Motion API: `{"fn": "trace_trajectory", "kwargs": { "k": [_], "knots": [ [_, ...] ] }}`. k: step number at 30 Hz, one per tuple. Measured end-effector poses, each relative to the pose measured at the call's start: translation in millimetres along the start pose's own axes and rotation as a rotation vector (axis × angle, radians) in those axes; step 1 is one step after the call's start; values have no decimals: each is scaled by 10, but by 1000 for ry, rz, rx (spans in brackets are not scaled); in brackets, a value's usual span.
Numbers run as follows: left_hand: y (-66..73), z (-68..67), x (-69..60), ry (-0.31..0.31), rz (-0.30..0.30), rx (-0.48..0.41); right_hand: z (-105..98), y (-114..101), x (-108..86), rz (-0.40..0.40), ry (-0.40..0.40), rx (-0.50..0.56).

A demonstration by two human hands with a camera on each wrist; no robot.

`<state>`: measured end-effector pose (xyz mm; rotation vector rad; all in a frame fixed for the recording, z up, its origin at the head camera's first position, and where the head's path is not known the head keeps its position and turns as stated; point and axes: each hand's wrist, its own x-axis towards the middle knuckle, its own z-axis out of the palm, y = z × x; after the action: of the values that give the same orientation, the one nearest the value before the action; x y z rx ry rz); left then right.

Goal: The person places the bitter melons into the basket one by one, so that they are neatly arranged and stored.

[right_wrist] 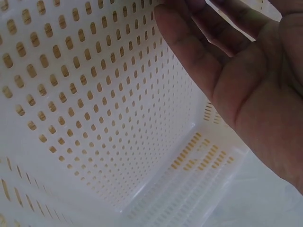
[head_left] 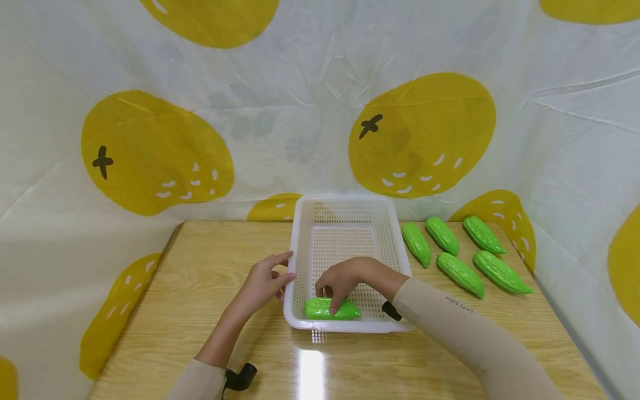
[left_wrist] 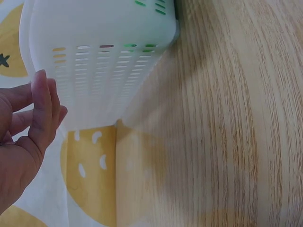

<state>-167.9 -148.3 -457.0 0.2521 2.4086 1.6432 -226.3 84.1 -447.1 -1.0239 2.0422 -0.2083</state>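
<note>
A white perforated plastic basket (head_left: 350, 326) stands on the wooden table. Inside it, along the near wall, lies a bright green bitter gourd (head_left: 317, 309). My right hand (head_left: 347, 276) reaches down over the gourd and grips it, thumb on the near side and fingers behind. In the right wrist view the right hand (right_wrist: 246, 85) is over the basket floor (right_wrist: 85, 90); the gourd is out of that view. My left hand (head_left: 262, 282) touches the basket's left rim. From the left wrist, the fingers of the left hand (left_wrist: 33, 123) look nearly straight against the outer wall (left_wrist: 104, 23).
Several more green bitter gourds (head_left: 460, 274) lie on the table (head_left: 225, 250) to the right of the basket. A white cloth (head_left: 290, 139) with yellow fruit prints hangs behind and at both sides. Both forearms wear beige sleeves (head_left: 460, 328).
</note>
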Motion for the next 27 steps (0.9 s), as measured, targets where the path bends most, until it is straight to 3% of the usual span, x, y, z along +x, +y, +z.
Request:
{"fn": "trace_trajectory", "kwargs": {
  "k": [16, 27],
  "knots": [
    [-13, 7, -9, 0, 0, -14, 18, 15, -15, 9, -26, 98],
    [-2, 7, -4, 3, 6, -20, 10, 53, -22, 24, 2, 78]
  ]
}}
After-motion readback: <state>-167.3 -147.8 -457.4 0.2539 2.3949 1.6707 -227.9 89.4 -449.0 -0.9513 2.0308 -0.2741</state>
